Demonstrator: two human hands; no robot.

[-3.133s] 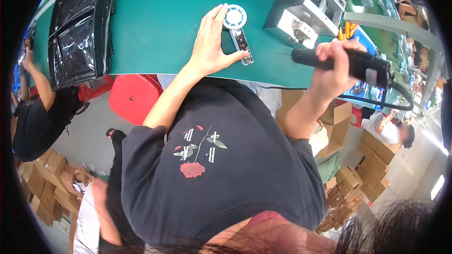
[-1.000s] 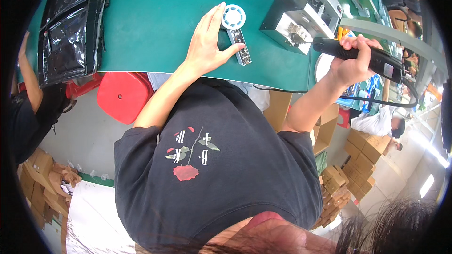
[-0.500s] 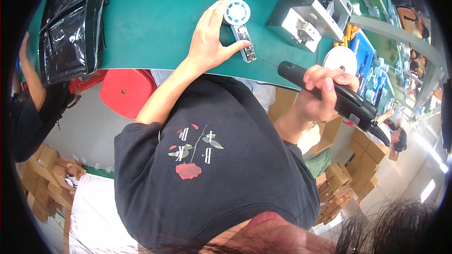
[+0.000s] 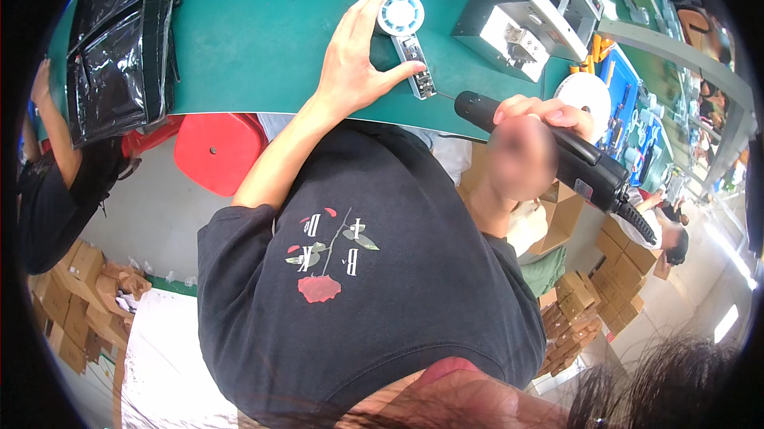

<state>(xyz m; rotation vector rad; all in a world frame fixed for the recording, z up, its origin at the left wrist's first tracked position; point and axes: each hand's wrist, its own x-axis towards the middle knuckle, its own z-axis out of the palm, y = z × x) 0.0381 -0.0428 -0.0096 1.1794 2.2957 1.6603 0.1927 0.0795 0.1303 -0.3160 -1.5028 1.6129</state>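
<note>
A small white handheld fan (image 4: 413, 57) lies on the green table, its round head (image 4: 400, 13) towards the far side. The handle is uncovered, with a circuit board and small parts showing inside. My left hand (image 4: 352, 63) holds it from the left, fingers along the round head and thumb pressed on the handle. In my right hand (image 4: 529, 146) is a black electric screwdriver (image 4: 585, 165), gripped around its body with the cord trailing off the back. Its thin bit points left, and the tip is at or very close to the handle's near end; contact is hard to tell.
Right of the fan stands a grey and black box-like machine (image 4: 529, 19). Beside it are a white round reel (image 4: 583, 99) and a blue tray (image 4: 619, 83). A black glossy bag (image 4: 119, 55) lies at the left. A red stool (image 4: 219, 154) stands below the table edge; another person's arm (image 4: 60, 126) is far left.
My right hand has brought the screwdriver left and slightly up, so its bit now reaches the handle's near end. The left hand and fan have barely shifted.
</note>
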